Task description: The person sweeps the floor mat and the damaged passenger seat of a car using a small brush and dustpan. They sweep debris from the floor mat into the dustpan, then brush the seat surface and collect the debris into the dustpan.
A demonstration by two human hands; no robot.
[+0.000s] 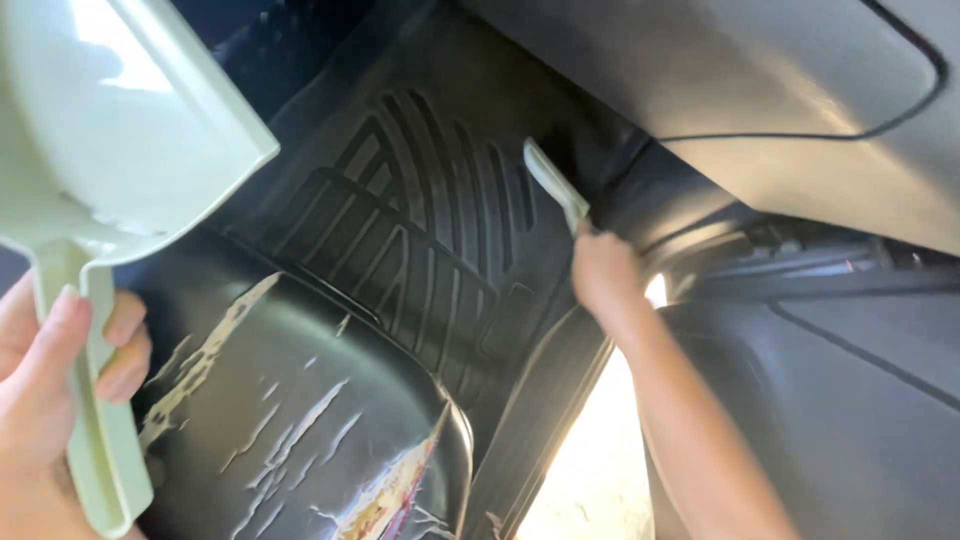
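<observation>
**Two hands, two tools: where a footwell sweep could fail**

Two pale green tools were in use over a black ribbed car floor mat (420, 240). At far left, the left hand (50, 380) held the dustpan (110, 130) by its handle, thumb laid along the front and fingers curled round behind; the pan was raised clear of the mat and tilted, its mouth turned up and away from the floor. Below it lay a dark moulded hump (310, 420) with scuffed, worn streaks. At centre, the ridged mat ran up toward the footwell's far wall. Right of centre, the right hand (603, 270) was closed round the handle of a small brush (553, 183), whose head reached into the shaded corner where mat met side trim; the individual fingers could not be made out from this angle. At far right, a thin black cable (800, 137) crossed the grey panel (780, 90) above.

Judged risks: with pan and brush well apart, loosened grit would probably scatter into the mat's grooves rather than be caught. A tilted pan could spill anything it held. A brush worked blind in the corner might snag trim or miss debris altogether.
</observation>
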